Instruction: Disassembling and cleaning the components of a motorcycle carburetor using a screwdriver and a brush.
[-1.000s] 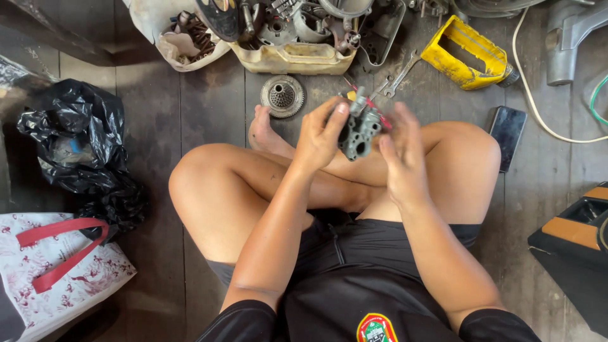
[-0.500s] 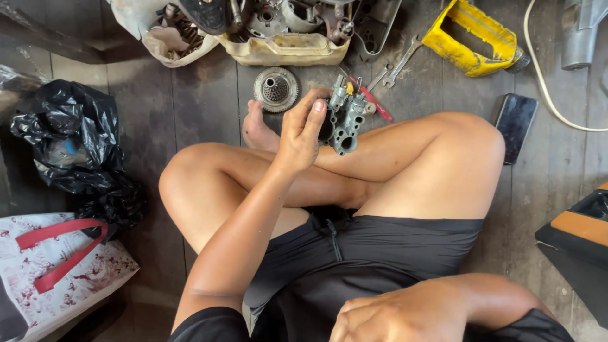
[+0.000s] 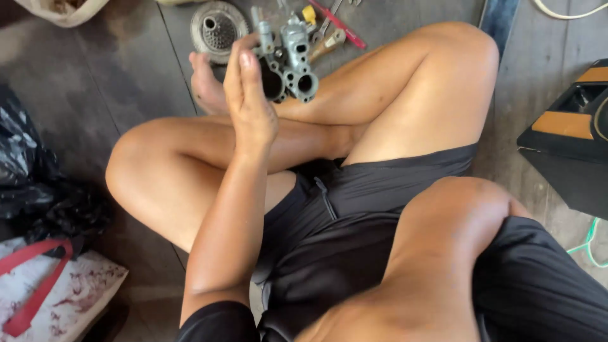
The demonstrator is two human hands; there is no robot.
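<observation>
I sit cross-legged on a dark wooden floor. My left hand (image 3: 250,101) is raised over my knees and grips a grey metal carburetor body (image 3: 288,60), whose round ports face me. Just beyond it on the floor lie a round ribbed metal part (image 3: 218,25) and a red-handled tool (image 3: 342,25) among small hand tools. My right hand is out of view; only its bent arm (image 3: 443,253) shows at the lower right, drawn back close to my body.
A black plastic bag (image 3: 25,177) and a white bag with red handles (image 3: 57,291) lie at the left. A black and orange case (image 3: 570,139) stands at the right, with a green cord (image 3: 589,244) below it. A dark flat slab (image 3: 500,19) lies beside my knee.
My right hand has let go of the carburetor and pulled back toward my body, out of view. The left hand keeps holding it. The view has tilted down and closer.
</observation>
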